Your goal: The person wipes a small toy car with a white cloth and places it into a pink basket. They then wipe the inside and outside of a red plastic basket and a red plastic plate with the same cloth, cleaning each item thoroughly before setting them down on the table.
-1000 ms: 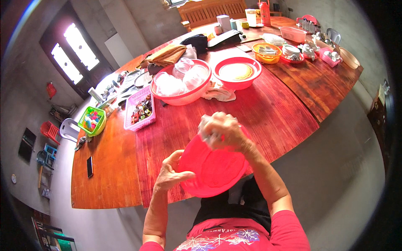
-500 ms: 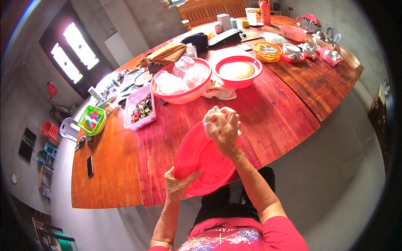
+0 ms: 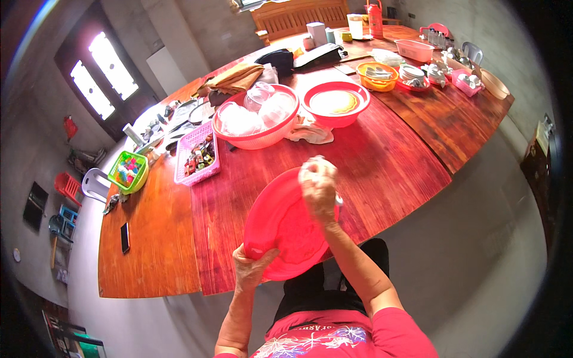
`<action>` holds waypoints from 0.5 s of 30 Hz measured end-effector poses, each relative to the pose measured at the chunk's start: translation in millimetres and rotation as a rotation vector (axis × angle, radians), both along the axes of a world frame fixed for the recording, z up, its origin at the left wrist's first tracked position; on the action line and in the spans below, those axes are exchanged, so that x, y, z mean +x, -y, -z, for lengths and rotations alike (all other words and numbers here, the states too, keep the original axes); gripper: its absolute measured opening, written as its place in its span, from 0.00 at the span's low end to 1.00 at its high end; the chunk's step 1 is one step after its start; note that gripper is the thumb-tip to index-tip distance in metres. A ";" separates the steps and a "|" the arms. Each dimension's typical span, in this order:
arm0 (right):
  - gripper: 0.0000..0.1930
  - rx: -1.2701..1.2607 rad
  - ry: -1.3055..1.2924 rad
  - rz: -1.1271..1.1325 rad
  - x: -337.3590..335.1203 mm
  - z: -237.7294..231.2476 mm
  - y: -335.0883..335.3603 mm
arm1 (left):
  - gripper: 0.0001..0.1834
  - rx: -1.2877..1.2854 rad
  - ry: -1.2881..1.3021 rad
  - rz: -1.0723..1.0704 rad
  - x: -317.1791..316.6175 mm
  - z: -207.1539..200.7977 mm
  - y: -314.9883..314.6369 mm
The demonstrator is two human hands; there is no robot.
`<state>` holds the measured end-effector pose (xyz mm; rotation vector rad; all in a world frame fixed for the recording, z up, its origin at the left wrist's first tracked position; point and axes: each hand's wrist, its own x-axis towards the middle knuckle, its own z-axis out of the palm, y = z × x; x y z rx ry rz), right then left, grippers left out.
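Observation:
A shallow red plastic basin (image 3: 280, 218) is held tilted over the near edge of the wooden table. My left hand (image 3: 249, 267) grips its lower left rim, thumb on the inner face. At the upper right side of the basin, my right hand (image 3: 320, 192) is closed around a crumpled whitish cloth (image 3: 310, 165), blurred by motion. Another small white bit shows beside that wrist, and I cannot tell whether it belongs to the cloth. Beyond my hands stands another red basin (image 3: 338, 122) with a pale inside, next to a large pinkish-red basin (image 3: 258, 142) full of clear plastic items.
On the left are a pink basket (image 3: 206, 174) of small packets, a green basket (image 3: 129, 185) of colourful pieces and a phone (image 3: 125, 238). A crumpled cloth (image 3: 313, 134) lies beneath the basins. Far right hold an orange basket (image 3: 377, 82), dishes (image 3: 412, 74) and a red flask (image 3: 375, 22).
My right hand has shifted slightly down and right relative to the basin, still closed on the cloth. The basin has turned a little, and my left hand keeps its rim grip.

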<state>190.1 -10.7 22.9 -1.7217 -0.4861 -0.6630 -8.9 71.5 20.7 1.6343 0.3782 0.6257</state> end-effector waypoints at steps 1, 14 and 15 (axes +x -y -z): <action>0.11 -0.100 0.157 -0.002 -5.8 -11.2 -6.7 | 0.13 -0.030 0.027 0.007 1.7 -0.9 2.9; 0.16 0.036 -0.155 -0.317 29.0 36.9 21.6 | 0.17 -0.152 0.156 -0.063 5.7 18.9 -2.5; 0.18 0.034 -0.317 -0.349 30.1 57.3 24.0 | 0.18 -0.218 0.157 -0.075 6.2 21.8 -4.2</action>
